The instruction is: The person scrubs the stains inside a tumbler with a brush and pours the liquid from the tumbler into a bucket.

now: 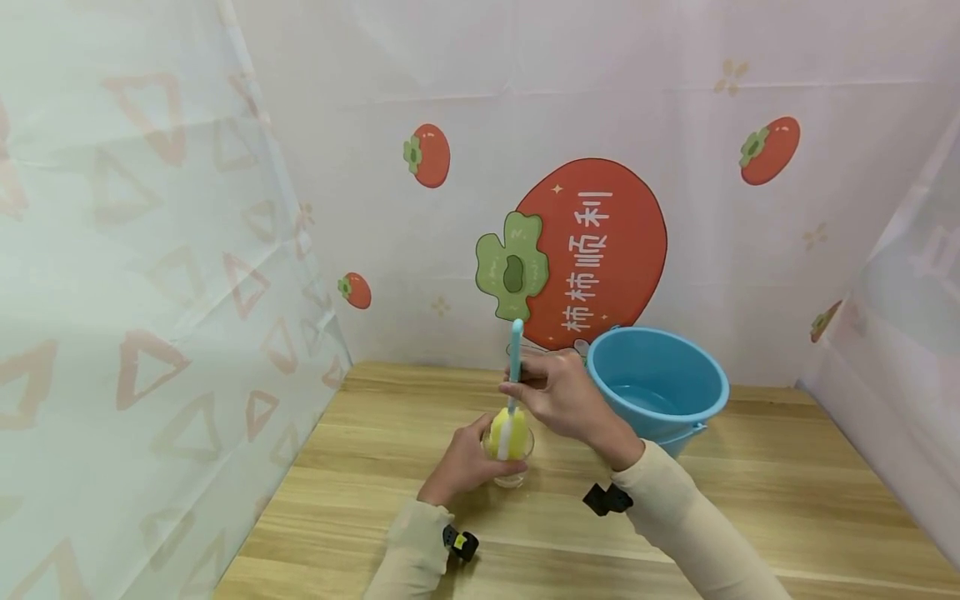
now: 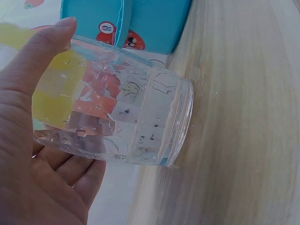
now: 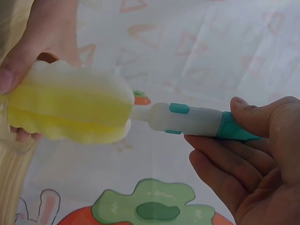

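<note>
My left hand (image 1: 472, 460) grips a clear glass cup (image 2: 136, 108) around its side, thumb on one side and fingers on the other. The cup stands upright on the wooden table, with water drops on its wall. Above it, my right hand (image 1: 558, 392) pinches the blue-green and white handle (image 3: 201, 121) of a sponge bottle brush between thumb and fingers. The brush's yellow and white sponge head (image 3: 70, 103) points down, its lower end inside the cup's mouth and its upper part above the rim.
A light blue bucket (image 1: 660, 421) with a handle stands on the table (image 1: 720, 517), just right of my right hand. White curtains (image 1: 375, 208) printed with persimmons and triangles hang behind and at the sides.
</note>
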### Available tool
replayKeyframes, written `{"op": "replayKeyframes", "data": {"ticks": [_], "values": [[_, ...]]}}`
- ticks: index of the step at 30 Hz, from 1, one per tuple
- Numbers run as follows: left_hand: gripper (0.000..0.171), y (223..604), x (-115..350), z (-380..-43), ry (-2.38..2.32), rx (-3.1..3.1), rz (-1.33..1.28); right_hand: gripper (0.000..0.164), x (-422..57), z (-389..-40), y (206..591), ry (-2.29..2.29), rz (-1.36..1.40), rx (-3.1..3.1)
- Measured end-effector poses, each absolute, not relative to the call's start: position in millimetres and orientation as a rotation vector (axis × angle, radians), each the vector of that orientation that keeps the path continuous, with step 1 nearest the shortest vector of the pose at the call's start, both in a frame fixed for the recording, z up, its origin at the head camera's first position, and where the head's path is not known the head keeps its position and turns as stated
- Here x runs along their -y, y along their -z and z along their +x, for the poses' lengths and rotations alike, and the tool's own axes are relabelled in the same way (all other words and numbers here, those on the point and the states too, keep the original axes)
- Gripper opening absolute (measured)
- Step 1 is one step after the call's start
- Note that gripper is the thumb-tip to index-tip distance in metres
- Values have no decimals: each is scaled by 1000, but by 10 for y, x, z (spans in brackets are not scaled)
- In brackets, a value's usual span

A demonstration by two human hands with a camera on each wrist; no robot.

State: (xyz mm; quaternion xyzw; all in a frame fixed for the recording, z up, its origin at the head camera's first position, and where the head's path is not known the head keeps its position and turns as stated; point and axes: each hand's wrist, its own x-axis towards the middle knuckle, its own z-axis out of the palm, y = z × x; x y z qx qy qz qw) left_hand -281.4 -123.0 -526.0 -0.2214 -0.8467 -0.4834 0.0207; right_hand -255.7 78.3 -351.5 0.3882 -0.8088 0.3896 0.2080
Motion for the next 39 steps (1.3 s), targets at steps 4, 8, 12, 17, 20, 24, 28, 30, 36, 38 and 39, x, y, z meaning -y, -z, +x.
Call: {"op": "replayKeyframes", "data": {"ticks": [4,8,12,17,20,24,28,30,36,38,39], "values": [[81,5245,1225,-2798,1526,2640,-660,9,-850,-2588,3527,-1030,1036,2247],[86,5233,1217,-2794,1548,2632,-656,8,-862,-2633,3529,-985,1007,2269],[78,5228,1221,-2799,1560,2631,-684,8,-826,-2676,3544,-1006,1000,2296],[69,5227,1234,-2803,1587,2618,-699,12,-726,-2715,3561,-1024,1018,2278],[60,5231,1236,-2818,1566,2612,-712,12,-669,-2702,3570,-1032,1050,2248],[47,5237,1244,-2836,1507,2634,-736,11,-632,-2642,3561,-1065,1105,2221],[49,5234,1243,-2839,1504,2628,-747,8,-659,-2579,3500,-1091,1127,2215],[53,5231,1242,-2838,1524,2614,-748,7,-692,-2556,3464,-1105,1125,2216],[66,5237,1234,-2828,1523,2627,-709,11,-820,-2532,3417,-1113,1064,2254],[74,5241,1230,-2822,1517,2641,-682,13,-858,-2546,3419,-1097,1037,2272],[78,5240,1227,-2816,1519,2642,-676,14,-872,-2555,3419,-1086,1018,2288]]}}
